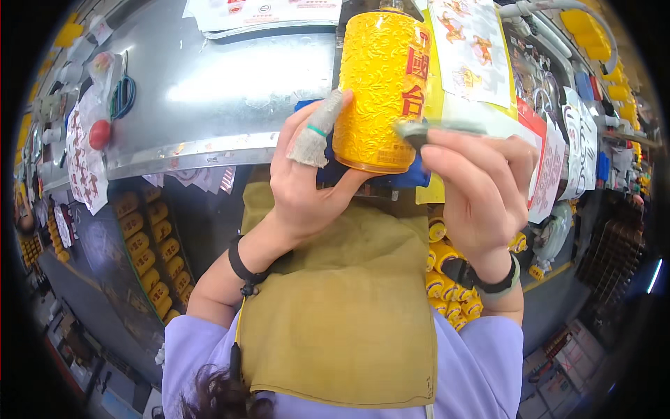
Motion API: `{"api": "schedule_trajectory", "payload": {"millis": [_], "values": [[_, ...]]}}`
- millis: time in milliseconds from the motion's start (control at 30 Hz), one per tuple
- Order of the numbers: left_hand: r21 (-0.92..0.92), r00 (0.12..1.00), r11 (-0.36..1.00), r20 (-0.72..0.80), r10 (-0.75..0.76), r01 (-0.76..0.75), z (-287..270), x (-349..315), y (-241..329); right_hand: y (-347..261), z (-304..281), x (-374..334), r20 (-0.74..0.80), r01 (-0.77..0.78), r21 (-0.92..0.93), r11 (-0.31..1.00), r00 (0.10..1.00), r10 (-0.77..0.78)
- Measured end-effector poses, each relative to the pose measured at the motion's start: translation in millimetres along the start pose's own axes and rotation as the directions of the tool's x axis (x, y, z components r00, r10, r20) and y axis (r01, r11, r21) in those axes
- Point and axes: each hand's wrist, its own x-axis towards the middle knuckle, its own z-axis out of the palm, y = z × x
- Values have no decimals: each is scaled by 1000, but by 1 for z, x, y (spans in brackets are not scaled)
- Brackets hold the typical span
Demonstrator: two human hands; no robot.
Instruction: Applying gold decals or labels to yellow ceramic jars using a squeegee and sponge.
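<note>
A bright yellow bottle (370,87) with a raised floral pattern and red lettering leans upright at the table's front edge. My left hand (303,185) grips it from the left, the thumb at its base. A pale cloth finger wrap (313,140) with a green band covers one finger. Beside the bottle's lower right, my right hand (481,188) pinches a slim tool with a dark end (412,133). Motion blurs the tool, so its kind is unclear; its end is close to the bottle's surface. Blue material (420,176) shows behind and under the bottle.
A metal table (258,91) extends ahead, with scissors (123,98) and a red ball (100,134) at its left. Printed sheets (471,52) lie at the right. Yellow bottles fill a crate (143,258) below left; more yellow pieces (447,279) are piled below right.
</note>
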Motion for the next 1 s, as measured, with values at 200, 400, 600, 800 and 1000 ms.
{"api": "schedule_trajectory", "payload": {"millis": [200,400,600,800,1000], "values": [[45,1000,999,-12,26,-26,3,2,-6,-5,4,11,227,12,175,984,972,-52],[-23,998,998,14,-61,62,-1,-8,-10,64,32,44,-48,206,-83,975,976,-210],[-65,992,992,79,-99,104,-1,-8,-12,7,19,22,160,268,336,903,929,-335],[-76,990,991,94,-102,109,-3,-13,-17,85,45,59,-15,249,-66,966,968,-250],[-72,975,985,168,-142,156,-7,-10,-22,18,16,22,107,221,313,924,958,-266]]}}
